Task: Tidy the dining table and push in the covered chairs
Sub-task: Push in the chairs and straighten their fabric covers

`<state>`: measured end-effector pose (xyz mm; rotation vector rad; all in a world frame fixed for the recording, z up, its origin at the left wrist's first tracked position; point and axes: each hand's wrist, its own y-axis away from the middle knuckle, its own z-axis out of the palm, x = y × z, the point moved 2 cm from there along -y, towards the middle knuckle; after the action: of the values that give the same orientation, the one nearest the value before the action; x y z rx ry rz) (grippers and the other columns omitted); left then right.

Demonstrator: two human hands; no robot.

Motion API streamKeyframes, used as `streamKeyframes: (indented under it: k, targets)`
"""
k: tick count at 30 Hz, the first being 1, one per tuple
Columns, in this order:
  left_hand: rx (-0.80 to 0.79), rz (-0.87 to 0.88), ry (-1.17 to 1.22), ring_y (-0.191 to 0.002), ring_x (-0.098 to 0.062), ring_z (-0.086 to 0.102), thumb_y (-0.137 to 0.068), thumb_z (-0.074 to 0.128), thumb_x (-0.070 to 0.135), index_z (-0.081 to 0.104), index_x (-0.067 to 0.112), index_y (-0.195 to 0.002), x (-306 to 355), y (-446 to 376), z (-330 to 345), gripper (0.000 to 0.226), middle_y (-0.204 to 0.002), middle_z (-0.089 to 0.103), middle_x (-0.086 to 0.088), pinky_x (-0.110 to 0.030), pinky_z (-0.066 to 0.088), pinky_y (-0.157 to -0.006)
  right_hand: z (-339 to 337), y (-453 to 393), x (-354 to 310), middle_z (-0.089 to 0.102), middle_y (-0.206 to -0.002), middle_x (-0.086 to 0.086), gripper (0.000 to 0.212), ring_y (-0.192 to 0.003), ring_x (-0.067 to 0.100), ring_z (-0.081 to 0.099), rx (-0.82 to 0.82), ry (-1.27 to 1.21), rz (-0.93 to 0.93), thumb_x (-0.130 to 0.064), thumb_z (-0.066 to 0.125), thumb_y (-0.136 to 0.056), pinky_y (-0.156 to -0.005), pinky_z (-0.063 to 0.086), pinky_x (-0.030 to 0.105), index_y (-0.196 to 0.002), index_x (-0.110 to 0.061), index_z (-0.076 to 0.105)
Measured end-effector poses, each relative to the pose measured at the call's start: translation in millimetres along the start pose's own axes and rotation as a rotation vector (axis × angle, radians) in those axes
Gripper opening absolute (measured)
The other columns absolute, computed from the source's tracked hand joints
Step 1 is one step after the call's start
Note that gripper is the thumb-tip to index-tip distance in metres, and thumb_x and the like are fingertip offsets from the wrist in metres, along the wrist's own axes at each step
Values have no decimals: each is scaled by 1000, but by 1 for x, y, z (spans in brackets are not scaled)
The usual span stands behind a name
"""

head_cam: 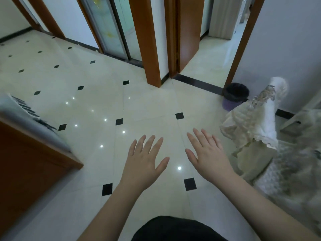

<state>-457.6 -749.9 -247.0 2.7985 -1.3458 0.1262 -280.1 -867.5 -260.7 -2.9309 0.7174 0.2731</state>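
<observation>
Over the pale tiled floor [97,80], in the lower middle of our view, we see both hands held out palm down, side by side and apart, touching nothing. The left hand [145,162] has its fingers straight and loosely fanned, the thumb splayed toward the other hand; the right hand [207,153] is likewise spread flat, fingers straight and pointing slightly leftward. Both forearms are bare, and a dark garment [175,228] shows at the bottom edge between them. The floor beneath carries small black diamond insets and bright dots of reflected light. Just to the right of the right hand stands a covered chair [255,129], draped in a pale, lacy cover, its back tilted in our view; we cannot tell whether it touches the counter. At the far right edge a patterned cloth [298,174] hangs over what seems to be the counter, blurred. Beyond the chair, by the wall, sits a purple waste bin [235,96] lined with a black bag. At the left edge we see the corner of a brown wooden cabinet [31,164] with a grey cover on top. Farther off are brown door frames [147,40] and a frosted glass sliding door [107,26].
</observation>
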Motion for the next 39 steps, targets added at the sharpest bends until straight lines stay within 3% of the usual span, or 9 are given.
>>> streamKeyframes:
  k: [5,10,16,20,23,25,30,34,39]
  targets:
    - [-29,13,30,-148,-24,3,-89,6,68,16,35,-152,-16,-94,10,72,-160,16,5,-43,0,-118,4,-90,25,45,-146,6,60,-135,30,39,8,11,48,-51,26,-92,-111,24,47,-137,-19,49]
    - [-5,38,60,-148,-24,5,-89,8,68,18,36,-151,-42,-204,18,71,-160,14,6,-47,10,-117,11,-193,51,42,-148,7,62,-137,30,36,0,50,106,-52,23,-92,-111,26,49,-140,-20,46]
    - [21,190,-22,-146,-28,13,-93,19,63,33,29,-148,-55,-334,8,66,-158,25,-2,-46,5,-116,4,-297,89,32,-154,4,66,-142,27,26,-20,94,207,-55,14,-91,-114,19,47,-145,-23,35]
    - [-18,319,-37,-147,-27,11,-92,13,64,29,31,-149,-42,-420,0,68,-158,24,-2,-48,4,-118,-1,-342,125,23,-157,3,61,-145,25,18,-25,117,314,-54,16,-96,-116,13,43,-149,-25,25]
    - [-65,396,-57,-148,-24,-3,-85,-6,69,12,36,-152,-17,-482,-4,77,-162,7,3,-48,-3,-118,-4,-368,161,23,-157,2,58,-145,24,18,4,124,397,-54,21,-98,-116,10,41,-149,-26,24]
    - [-67,437,-50,-148,-21,-7,-83,-7,69,9,36,-152,5,-521,-3,77,-162,3,5,-48,-4,-118,-6,-387,187,28,-155,4,60,-143,24,22,13,124,436,-54,19,-96,-116,11,40,-147,-24,28]
    - [-96,531,-88,-147,-18,-11,-84,-6,69,5,36,-151,72,-622,14,76,-162,0,5,-48,-4,-118,-13,-432,273,18,-158,1,62,-146,20,12,68,89,558,-55,18,-97,-113,-2,36,-151,-25,13]
    - [-81,628,-103,-148,-18,-7,-92,11,67,10,35,-152,141,-692,10,67,-162,5,4,-44,-8,-118,-41,-457,339,17,-159,0,61,-146,19,12,109,50,657,-55,19,-97,-113,-2,36,-151,-26,14]
    - [28,789,-77,-146,-22,19,-93,23,62,34,29,-147,221,-770,-3,64,-154,34,-1,-45,6,-118,-75,-485,417,42,-147,8,64,-138,27,35,153,80,764,-53,20,-92,-113,21,43,-143,-19,39]
